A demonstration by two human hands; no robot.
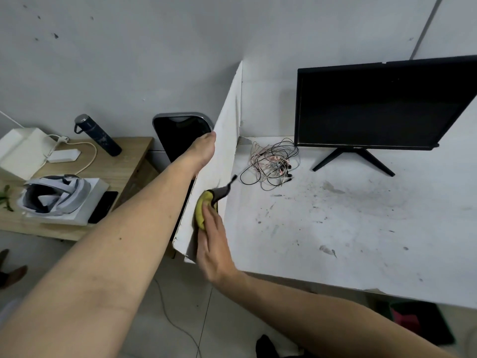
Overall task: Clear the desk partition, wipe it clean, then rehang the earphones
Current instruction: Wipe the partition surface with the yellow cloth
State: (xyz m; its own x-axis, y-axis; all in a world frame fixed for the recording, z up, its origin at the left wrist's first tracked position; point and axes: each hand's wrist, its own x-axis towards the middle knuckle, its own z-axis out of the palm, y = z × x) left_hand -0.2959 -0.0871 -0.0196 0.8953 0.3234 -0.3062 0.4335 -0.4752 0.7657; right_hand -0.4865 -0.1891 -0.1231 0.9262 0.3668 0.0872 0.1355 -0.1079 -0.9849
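Earphones [271, 164] lie in a tangled heap on the white desk [335, 228], just right of the partition [227, 140] and left of the monitor [382, 104] stand. I see my right hand [213, 244] pressing a yellow cloth [200, 209] flat against the partition's inner face — fingers straight, laid over the cloth. My left hand [204, 148] grips the partition's top edge from its far side; its fingertips are hidden. Beyond the partition, a dark bottle [98, 134] lies on a wooden table [129, 161].

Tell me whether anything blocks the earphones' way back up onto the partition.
Nothing visible lies between the earphones, tangled on the desk, and the partition. But both hands are on it: the left hand grips its top edge, the right hand presses a yellow cloth against it.
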